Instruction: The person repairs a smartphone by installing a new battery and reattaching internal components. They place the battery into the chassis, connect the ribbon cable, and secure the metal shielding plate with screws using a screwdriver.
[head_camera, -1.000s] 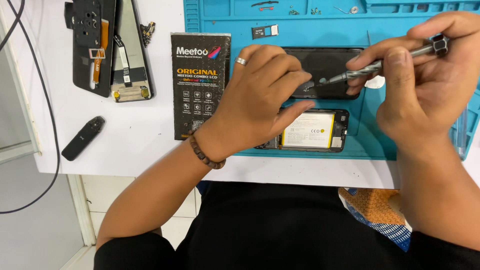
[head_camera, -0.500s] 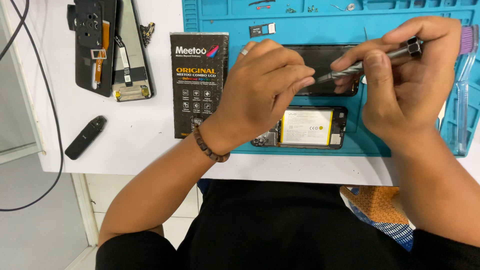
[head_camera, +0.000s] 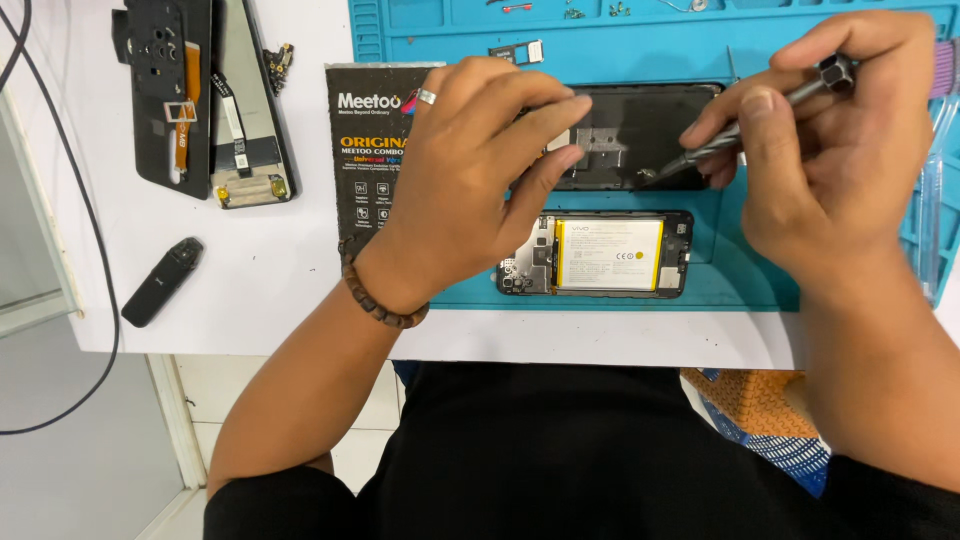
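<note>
Right hand (head_camera: 840, 150) closed around a thin metal screwdriver (head_camera: 745, 125), pinched between thumb and fingers. Shaft slanting from about two o'clock down to eight o'clock, tip resting on the black phone panel (head_camera: 640, 130) near its lower right part. Left hand (head_camera: 470, 190) pressed flat-fingered on the left end of that same panel, gripping nothing, just steadying. Panel lying long axis three-to-nine o'clock on the blue mat (head_camera: 760, 60), between both hands. Tip at roughly nine o'clock from the right palm, so right hand far nearer to the working spot. Open phone body with yellow-edged battery (head_camera: 608, 255) just beside, at six o'clock from the panel.
</note>
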